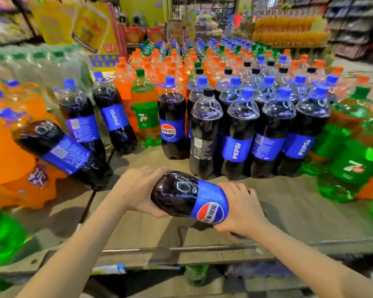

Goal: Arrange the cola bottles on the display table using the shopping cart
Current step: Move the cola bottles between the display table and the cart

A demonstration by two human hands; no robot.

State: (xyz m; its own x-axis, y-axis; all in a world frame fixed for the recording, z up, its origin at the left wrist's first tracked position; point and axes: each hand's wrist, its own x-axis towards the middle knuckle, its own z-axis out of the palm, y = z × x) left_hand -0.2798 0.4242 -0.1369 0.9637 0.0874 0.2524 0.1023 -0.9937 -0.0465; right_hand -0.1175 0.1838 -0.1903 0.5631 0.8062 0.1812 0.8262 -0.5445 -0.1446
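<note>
Both hands carry one cola bottle [188,197] on its side, low over the bare cardboard front of the desk [289,211]. The left hand [141,191] cups the dark, rounded end with its fingers curled round it, and the right hand [238,208] wraps the blue label from the right, fingers curled over the top. Its cap is hidden, so which end is up is hard to say. Just beyond stands the near row of cola bottles [252,134], with a gap to its left before a lone upright bottle [172,123]. To do this well, I would tip the bottle upright, set its base flat beside that row, label outward, and release only once it stands steady.
</note>
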